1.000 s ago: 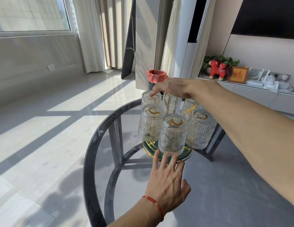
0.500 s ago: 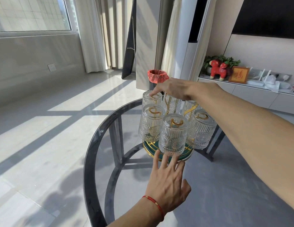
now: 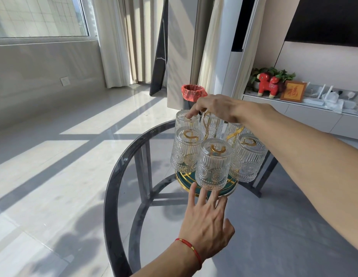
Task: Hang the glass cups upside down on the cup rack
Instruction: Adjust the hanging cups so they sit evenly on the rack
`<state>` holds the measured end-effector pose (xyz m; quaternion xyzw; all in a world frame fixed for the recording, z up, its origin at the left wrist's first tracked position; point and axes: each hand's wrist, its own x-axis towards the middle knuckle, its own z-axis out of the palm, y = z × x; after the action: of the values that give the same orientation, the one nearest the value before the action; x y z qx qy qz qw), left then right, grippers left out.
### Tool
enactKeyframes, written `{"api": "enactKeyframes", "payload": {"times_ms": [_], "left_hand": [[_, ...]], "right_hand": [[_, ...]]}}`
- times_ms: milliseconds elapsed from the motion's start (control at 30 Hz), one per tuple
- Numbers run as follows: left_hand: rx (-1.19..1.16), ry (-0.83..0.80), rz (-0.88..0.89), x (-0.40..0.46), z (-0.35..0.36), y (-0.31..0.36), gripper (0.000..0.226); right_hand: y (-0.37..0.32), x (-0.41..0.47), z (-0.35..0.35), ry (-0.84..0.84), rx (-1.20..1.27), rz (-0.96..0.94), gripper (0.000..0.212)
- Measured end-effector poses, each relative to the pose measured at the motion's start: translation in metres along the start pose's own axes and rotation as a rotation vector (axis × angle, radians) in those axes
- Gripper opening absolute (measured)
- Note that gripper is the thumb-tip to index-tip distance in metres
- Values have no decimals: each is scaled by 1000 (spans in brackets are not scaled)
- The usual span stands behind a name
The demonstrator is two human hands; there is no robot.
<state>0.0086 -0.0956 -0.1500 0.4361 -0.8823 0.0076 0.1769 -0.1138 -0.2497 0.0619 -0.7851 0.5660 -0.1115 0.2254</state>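
Head view: sunlit tiled floor (image 3: 54, 156) with window shadows; curtains (image 3: 118, 43) at the back left; bin with a red liner (image 3: 192, 93) behind the table; red toy animal (image 3: 269, 84) and framed picture (image 3: 293, 91) on a low cabinet (image 3: 314, 114) at the right.

Round glass table (image 3: 118, 176) with a dark rim fills the lower middle; cup rack (image 3: 230, 188), with a green base edged in gold and gold wire arms, stands on the glass near the far side.

Glass cups: six visible, all ribbed, all hanging upside down on the rack; nearest cup (image 3: 213, 164) at the front centre; front left cup (image 3: 186, 150) just beside it; front right cup (image 3: 249, 158) on the other side; back left cup (image 3: 187, 118), back middle cup (image 3: 212, 124) and a back right cup (image 3: 233, 129), partly hidden behind the arm.

Left hand (image 3: 206, 222): fingers straight and spread, holding nothing; fingertips (image 3: 203, 193) at the near edge of the rack base, just below the nearest cup; red string bracelet (image 3: 191, 247) on the wrist.

Right hand (image 3: 216, 106): reaches across above the rack; index finger extended, tip touching the upturned bottom of the back left cup; other fingers loosely curled, gripping nothing that I can see.
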Motion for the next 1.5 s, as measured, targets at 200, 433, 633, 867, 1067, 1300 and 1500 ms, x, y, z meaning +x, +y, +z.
{"api": "enactKeyframes", "payload": {"times_ms": [200,433,633,867,1067,1300,1500], "left_hand": [[0,-1,-1,0,0,0,50],[1,3,-3,0,1,0,49],[-3,26,8,0,2,-2,46],[8,10,2,1,2,-2,48],[4,6,2,0,1,-1,49],[13,0,2,0,0,-2,50],[17,9,-2,0,1,-2,49]], "right_hand": [[-2,1,0,-19,-37,12,64],[-6,-2,-1,-29,-14,11,61],[-16,-17,-8,168,53,-114,46],[-25,-49,-4,107,-339,-363,43],[-25,-52,2,-123,-398,-200,67],[-27,-47,9,-163,-317,-180,76],[-28,-47,12,-187,-329,-176,53]]}}
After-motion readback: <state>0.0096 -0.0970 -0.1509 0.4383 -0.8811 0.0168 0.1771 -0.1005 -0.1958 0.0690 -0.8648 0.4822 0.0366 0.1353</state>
